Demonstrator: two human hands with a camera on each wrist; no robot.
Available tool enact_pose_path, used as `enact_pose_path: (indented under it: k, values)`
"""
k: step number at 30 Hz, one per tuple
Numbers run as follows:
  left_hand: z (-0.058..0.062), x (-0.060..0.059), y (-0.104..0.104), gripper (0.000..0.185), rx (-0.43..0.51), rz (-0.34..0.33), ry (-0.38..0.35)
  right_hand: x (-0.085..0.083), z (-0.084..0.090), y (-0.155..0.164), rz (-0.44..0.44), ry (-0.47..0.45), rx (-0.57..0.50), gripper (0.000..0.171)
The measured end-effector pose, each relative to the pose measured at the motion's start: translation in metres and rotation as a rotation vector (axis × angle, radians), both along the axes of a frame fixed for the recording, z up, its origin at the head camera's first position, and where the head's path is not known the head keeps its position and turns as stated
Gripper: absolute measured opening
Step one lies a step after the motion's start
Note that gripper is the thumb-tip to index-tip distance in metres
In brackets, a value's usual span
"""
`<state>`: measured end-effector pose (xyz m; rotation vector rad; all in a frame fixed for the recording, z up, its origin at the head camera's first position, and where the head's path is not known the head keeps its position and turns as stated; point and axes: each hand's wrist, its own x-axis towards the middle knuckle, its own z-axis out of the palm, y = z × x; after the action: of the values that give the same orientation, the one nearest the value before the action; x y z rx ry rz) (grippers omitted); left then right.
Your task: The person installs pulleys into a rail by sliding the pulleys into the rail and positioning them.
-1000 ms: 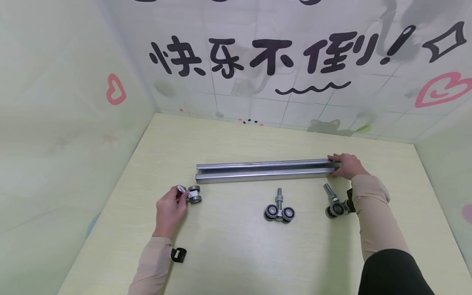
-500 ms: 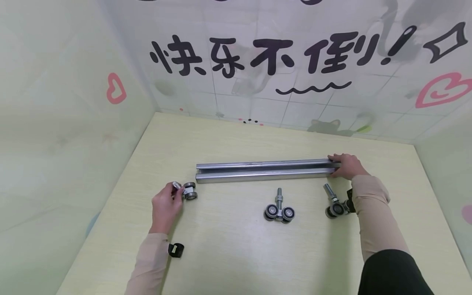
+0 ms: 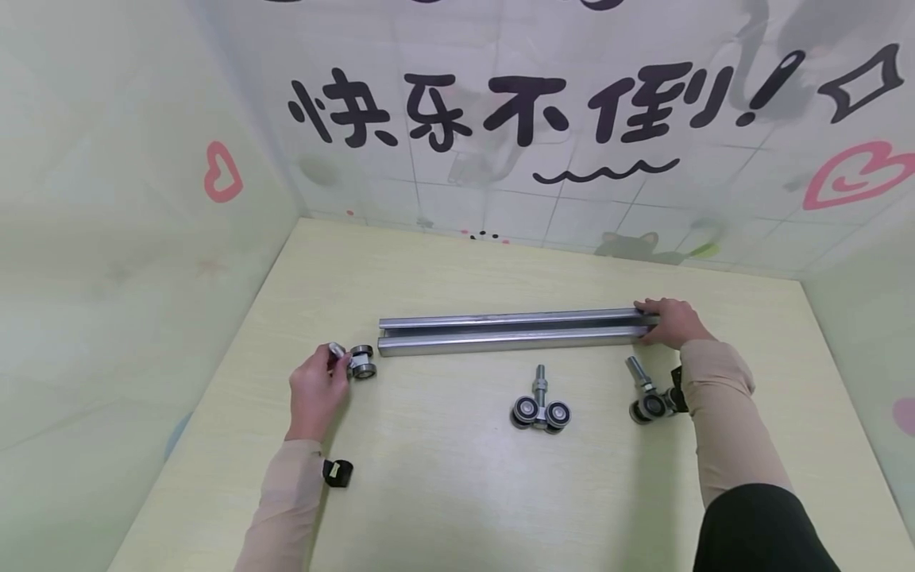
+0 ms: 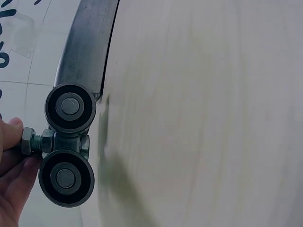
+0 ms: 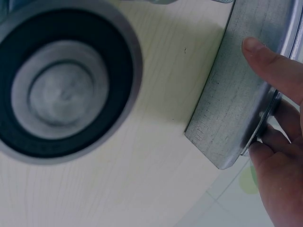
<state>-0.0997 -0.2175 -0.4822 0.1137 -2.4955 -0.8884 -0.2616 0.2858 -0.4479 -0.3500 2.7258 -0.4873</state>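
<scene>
Roller trolley (image 3: pixel 360 362) in left hand (image 3: pixel 314 389) faces the rail's (image 3: pixel 511 331) open left end.

Both arms wore snug beige sleeves (image 3: pixel 718 413) down to the wrists, each wrist carried a small black strapped camera (image 3: pixel 336 473), and both hands were bare.

Black painted characters "快乐不倒!" across the tiled back wall (image 3: pixel 500 199).

Bright, even light with soft shadows; head view bows at its edges; the right wrist view's near wheel (image 5: pixel 64 82) is blurred.
</scene>
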Motion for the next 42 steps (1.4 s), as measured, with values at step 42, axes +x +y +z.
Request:
enact_pose_path:
  k: [42]
  values:
    - [-0.001, -0.041, -0.007, 0.014, -0.065, -0.021, 0.058, 0.002, 0.0, -0.002, -0.018, 0.024, 0.013, 0.069]
